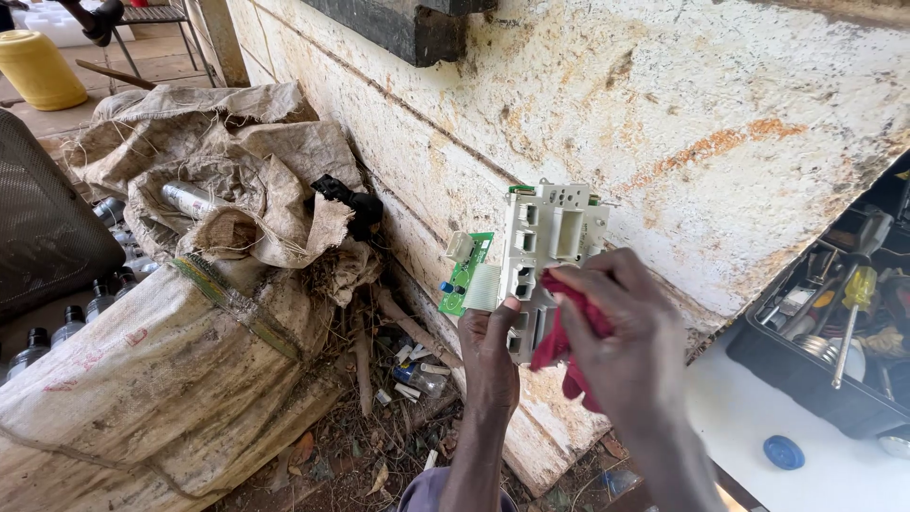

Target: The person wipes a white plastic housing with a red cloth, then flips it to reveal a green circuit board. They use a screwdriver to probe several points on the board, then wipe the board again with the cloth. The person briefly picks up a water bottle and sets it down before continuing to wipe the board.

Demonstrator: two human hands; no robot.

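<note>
My left hand (488, 360) grips the lower part of a white plastic connector housing (550, 237) with a small green circuit board (466, 275) fixed to its left side. It holds the part upright in front of a stained, rough wall. My right hand (626, 341) presses a red cloth (561, 337) against the lower right face of the housing. The cloth hangs down below my fingers.
Dirty woven sacks (190, 313) with dark-capped bottles lie at the left. Sticks and litter cover the ground below (379, 417). A black tool tray (834, 322) with screwdrivers sits at the right on a white surface with a blue cap (783, 452). A yellow container (38, 68) stands far left.
</note>
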